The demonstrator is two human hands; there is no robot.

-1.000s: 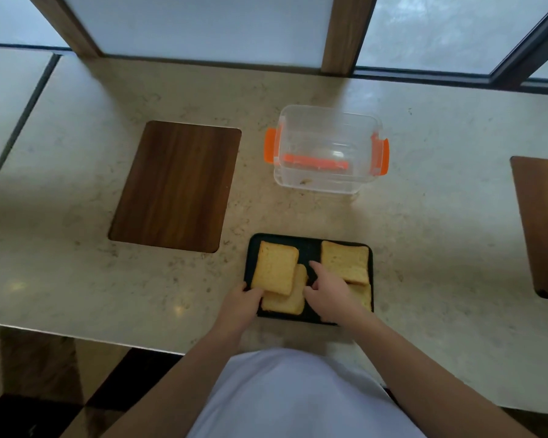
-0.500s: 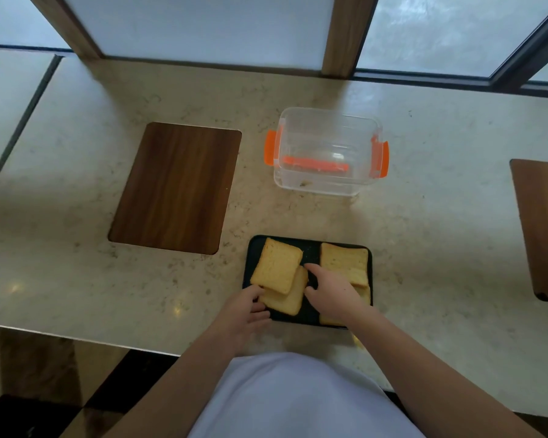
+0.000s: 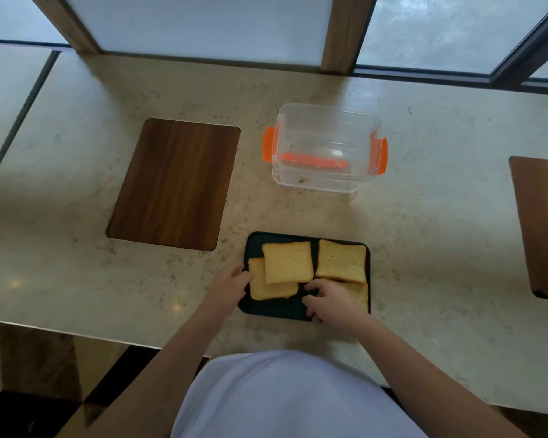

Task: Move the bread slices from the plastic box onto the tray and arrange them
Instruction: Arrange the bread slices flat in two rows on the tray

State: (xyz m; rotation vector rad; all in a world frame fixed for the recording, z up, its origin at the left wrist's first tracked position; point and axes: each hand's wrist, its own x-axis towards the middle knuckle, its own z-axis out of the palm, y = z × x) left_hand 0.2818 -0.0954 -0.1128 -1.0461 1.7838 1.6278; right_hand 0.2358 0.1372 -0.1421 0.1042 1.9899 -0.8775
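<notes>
Our left hand (image 3: 231, 281) touched the left edge of the lower left slice (image 3: 268, 287), fingers loosely curled, holding nothing; our right hand (image 3: 329, 298) rested on the tray (image 3: 279, 308), fingers bent, gripping nothing we could see. Four slices lay there in two overlapping pairs; the box (image 3: 326, 147) stood behind, apart

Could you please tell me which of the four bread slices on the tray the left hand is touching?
The left hand touches the golden near-left slice on the black tray, the one partly under the far-left slice.
</notes>
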